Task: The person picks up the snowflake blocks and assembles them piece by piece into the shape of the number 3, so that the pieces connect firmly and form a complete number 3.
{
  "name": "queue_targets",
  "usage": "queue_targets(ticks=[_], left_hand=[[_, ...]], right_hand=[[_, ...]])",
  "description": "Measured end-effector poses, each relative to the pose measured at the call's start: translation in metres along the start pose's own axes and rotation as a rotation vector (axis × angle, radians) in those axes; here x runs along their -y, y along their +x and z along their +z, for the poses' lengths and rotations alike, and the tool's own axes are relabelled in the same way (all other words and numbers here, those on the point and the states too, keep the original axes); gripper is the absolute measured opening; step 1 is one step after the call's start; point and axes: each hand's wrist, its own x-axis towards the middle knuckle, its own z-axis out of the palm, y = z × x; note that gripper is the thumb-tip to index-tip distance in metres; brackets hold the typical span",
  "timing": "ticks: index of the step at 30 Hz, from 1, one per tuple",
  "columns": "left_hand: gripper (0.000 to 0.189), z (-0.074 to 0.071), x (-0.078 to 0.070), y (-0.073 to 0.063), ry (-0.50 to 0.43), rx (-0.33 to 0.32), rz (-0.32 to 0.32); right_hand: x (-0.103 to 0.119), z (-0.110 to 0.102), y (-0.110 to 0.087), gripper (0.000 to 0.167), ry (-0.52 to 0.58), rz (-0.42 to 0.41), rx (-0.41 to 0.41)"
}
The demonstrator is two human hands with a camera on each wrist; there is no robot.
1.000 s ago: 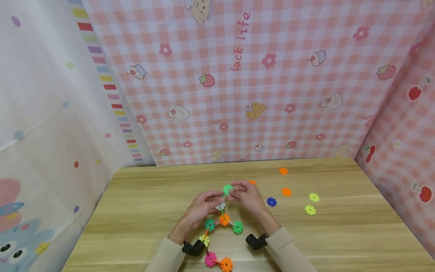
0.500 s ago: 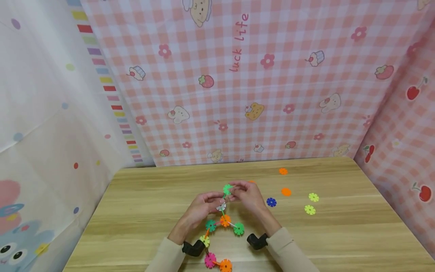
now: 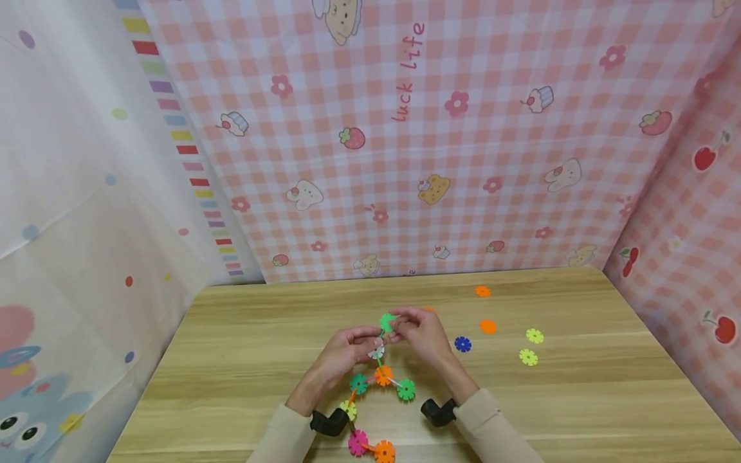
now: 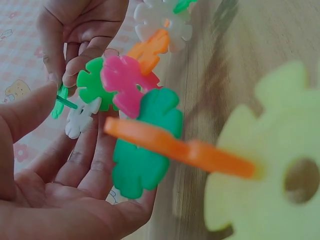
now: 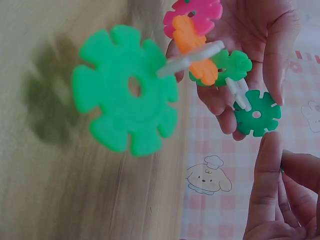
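Observation:
A chain of notched plastic snowflake discs hangs between both hands above the table. My left hand [image 3: 346, 354] holds its upper part, thumb at the dark green disc [image 5: 257, 114] and fingers under the white disc [image 4: 80, 119]. Facing it, my right hand [image 3: 424, 334] pinches the light green disc [image 3: 387, 322] at the top between thumb and fingertips. Below hang an orange disc [image 3: 383, 375], a teal disc [image 3: 358, 384] and a green disc [image 5: 125, 90]. The left branch runs on through a yellow disc [image 4: 270, 200] and a pink disc [image 3: 357, 442] to another orange disc [image 3: 384, 453].
Loose discs lie flat on the wooden table [image 3: 243, 360] to the right: a blue disc [image 3: 462, 344], a yellow-green disc [image 3: 529, 357], an orange disc [image 3: 488, 326] and several others. A checked pink curtain [image 3: 370, 161] stands behind the table.
Both hands stay in nearly the same place and keep their holds. The lower part of the chain has swung very slightly.

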Motion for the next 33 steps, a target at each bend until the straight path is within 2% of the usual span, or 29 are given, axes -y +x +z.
queue_targets(ticks=[7,16,26,33], left_hand=[[0.041,-0.001,0.001,0.001,-0.008,0.001,0.002],[0.041,-0.001,0.001,-0.001,-0.039,0.019,0.010],[0.042,-0.001,0.000,-0.001,-0.051,0.028,0.014],[0.041,-0.001,0.000,-0.002,-0.057,0.023,0.009]], right_hand=[[-0.017,0.001,0.006,0.026,-0.006,-0.016,-0.014],[-0.018,-0.002,0.006,0.025,-0.024,-0.032,-0.024],[-0.019,0.001,0.006,0.026,-0.010,0.009,-0.045],[-0.019,0.002,0.005,0.027,0.007,-0.019,-0.044]])
